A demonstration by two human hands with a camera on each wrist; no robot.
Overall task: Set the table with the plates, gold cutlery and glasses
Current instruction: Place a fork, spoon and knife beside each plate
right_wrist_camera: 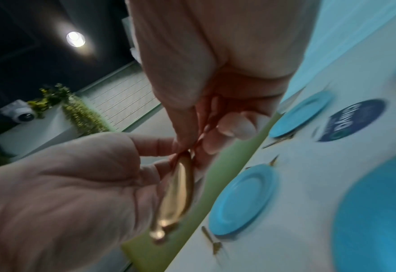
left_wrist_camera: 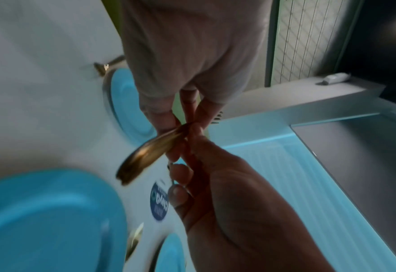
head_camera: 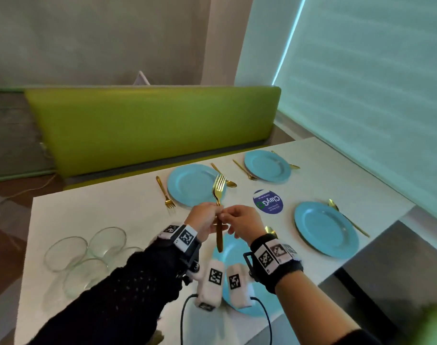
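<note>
A gold fork (head_camera: 219, 188) stands upright above the white table (head_camera: 108, 200), tines up. My left hand (head_camera: 213, 212) and right hand (head_camera: 228, 216) both pinch its neck, and its handle (left_wrist_camera: 145, 154) (right_wrist_camera: 175, 198) hangs down between them. Below them lies a blue plate (head_camera: 231, 255), partly hidden by my wrists, with a gold spoon (head_camera: 271, 230) at its right. Three more blue plates (head_camera: 192, 184) (head_camera: 267, 165) (head_camera: 325, 229) have gold cutlery beside them. Several clear glasses (head_camera: 88, 252) stand together at the table's left.
A round dark-blue sticker (head_camera: 268, 201) marks the table's middle. A green bench back (head_camera: 150, 120) runs along the far side. A window blind (head_camera: 361, 95) is close on the right. The table's right edge drops to dark floor (head_camera: 386, 270).
</note>
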